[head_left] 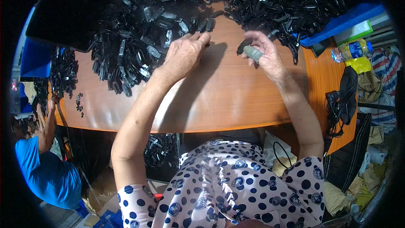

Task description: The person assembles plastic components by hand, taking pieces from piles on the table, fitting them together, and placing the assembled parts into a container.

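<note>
My left hand [184,54] is over the near edge of the left heap of small black plastic parts [145,38]. Its fingers are pinched together, and a dark bit shows at the tips, too small to name. To the right, my right hand [263,55] has its fingers curled, with a grey-green cover [253,53] on the thumb. A black plastic part [242,46] shows at those fingertips, apparently pinched between thumb and fingers. A second heap of black parts [274,2] lies just beyond this hand.
The wooden table [223,97] curves along my front. Blue bins [346,23] stand at the right back and left. A bottle [352,50] and black straps [341,101] lie at right. A person in a blue shirt [50,177] works at left. More black parts [161,150] are below the table.
</note>
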The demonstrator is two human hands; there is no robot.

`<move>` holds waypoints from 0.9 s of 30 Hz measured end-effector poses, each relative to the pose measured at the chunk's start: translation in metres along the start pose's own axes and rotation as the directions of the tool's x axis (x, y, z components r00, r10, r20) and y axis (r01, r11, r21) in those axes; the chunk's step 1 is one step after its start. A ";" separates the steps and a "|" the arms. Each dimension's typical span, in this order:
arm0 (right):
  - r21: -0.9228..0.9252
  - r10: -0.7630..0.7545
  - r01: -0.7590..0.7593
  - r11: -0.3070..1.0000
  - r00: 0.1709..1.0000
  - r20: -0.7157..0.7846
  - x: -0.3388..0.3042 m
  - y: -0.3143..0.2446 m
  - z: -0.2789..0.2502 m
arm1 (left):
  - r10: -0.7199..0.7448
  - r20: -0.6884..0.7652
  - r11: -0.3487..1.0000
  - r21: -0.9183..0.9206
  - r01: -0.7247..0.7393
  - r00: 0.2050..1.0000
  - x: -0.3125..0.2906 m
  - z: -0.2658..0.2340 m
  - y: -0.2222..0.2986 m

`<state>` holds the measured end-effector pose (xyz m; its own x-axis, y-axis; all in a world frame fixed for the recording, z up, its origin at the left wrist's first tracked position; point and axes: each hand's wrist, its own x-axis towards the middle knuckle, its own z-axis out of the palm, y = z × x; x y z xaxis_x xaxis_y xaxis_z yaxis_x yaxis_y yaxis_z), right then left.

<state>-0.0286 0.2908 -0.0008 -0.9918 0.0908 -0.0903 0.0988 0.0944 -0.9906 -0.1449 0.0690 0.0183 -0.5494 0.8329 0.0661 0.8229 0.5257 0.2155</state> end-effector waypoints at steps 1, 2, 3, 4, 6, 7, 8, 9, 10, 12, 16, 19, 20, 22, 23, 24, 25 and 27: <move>0.283 0.095 -0.089 0.955 0.995 -0.008 -0.008 -0.004 0.005 | -0.083 0.007 0.983 -0.162 0.083 0.997 -0.009 0.006 0.000; 0.390 0.104 -0.095 0.916 0.995 -0.002 -0.014 0.002 0.009 | -0.163 0.010 0.892 -0.426 0.151 0.987 -0.019 0.005 0.011; 0.387 0.099 -0.090 0.918 0.995 -0.003 -0.023 0.003 0.014 | -0.231 0.034 0.727 -0.658 0.196 0.972 -0.028 0.002 0.022; 0.505 0.074 -0.062 0.861 0.997 -0.003 -0.029 0.004 0.025 | -0.252 0.035 0.574 -0.799 0.179 0.967 -0.040 0.014 0.021; 0.662 0.011 -0.011 0.749 1.000 0.004 -0.042 0.004 0.037 | -0.302 0.082 0.219 -0.964 0.153 0.950 -0.062 0.019 0.037; 0.660 0.008 -0.017 0.751 1.000 0.017 -0.047 0.003 0.043 | -0.343 0.157 0.062 -0.980 0.189 0.926 -0.073 0.012 0.048; 0.696 -0.009 -0.022 0.718 0.999 0.040 -0.051 0.001 0.049 | -0.430 0.245 -0.121 -0.969 0.214 0.869 -0.082 0.009 0.058; 0.728 -0.027 -0.028 0.685 0.998 0.064 -0.056 -0.002 0.055 | -0.382 0.265 -0.221 -0.956 0.191 0.886 -0.092 0.012 0.055; 0.724 -0.031 -0.036 0.689 0.996 0.079 -0.061 -0.006 0.061 | -0.398 0.274 -0.334 -0.932 0.140 0.875 -0.102 0.016 0.059; 0.694 -0.043 -0.049 0.718 0.993 0.114 -0.071 -0.014 0.071 | -0.402 0.284 -0.508 -0.860 0.045 0.870 -0.118 0.015 0.073; 0.629 -0.032 -0.071 0.774 0.988 0.150 -0.088 -0.033 0.087 | -0.386 0.290 -0.620 -0.784 -0.015 0.876 -0.144 -0.001 0.096; 0.582 0.009 -0.113 0.805 0.984 0.178 -0.096 -0.042 0.092 | -0.356 0.132 -0.543 -0.835 -0.090 0.925 -0.157 -0.008 0.105; 0.572 0.000 -0.114 0.812 0.981 0.196 -0.099 -0.045 0.094 | -0.401 0.133 -0.447 -0.892 -0.067 0.906 -0.159 -0.011 0.107; 0.557 -0.009 -0.116 0.823 0.976 0.216 -0.104 -0.050 0.097 | -0.493 0.122 -0.299 -0.954 -0.036 0.861 -0.161 -0.010 0.110; 0.569 -0.033 -0.106 0.816 0.973 0.228 -0.106 -0.052 0.099 | -0.496 0.119 -0.300 -0.953 -0.041 0.860 -0.163 -0.008 0.111; 0.582 -0.056 -0.095 0.808 0.970 0.236 -0.108 -0.054 0.100 | -0.525 0.053 -0.173 -0.984 -0.046 0.849 -0.166 -0.005 0.112; 0.579 -0.056 -0.094 0.810 0.970 0.236 -0.110 -0.057 0.101 | -0.546 -0.016 -0.043 -0.998 -0.048 0.837 -0.168 -0.002 0.113; 0.577 -0.071 -0.082 0.813 0.969 0.236 -0.113 -0.062 0.103 | -0.576 -0.059 0.075 -0.997 -0.019 0.816 -0.170 0.003 0.113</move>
<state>0.0692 0.1723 0.0604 -0.9874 -0.1529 -0.0418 0.1142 -0.5028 -0.8568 0.0418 -0.0130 0.0282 -0.9303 0.3665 -0.0129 -0.0724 -0.1491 0.9862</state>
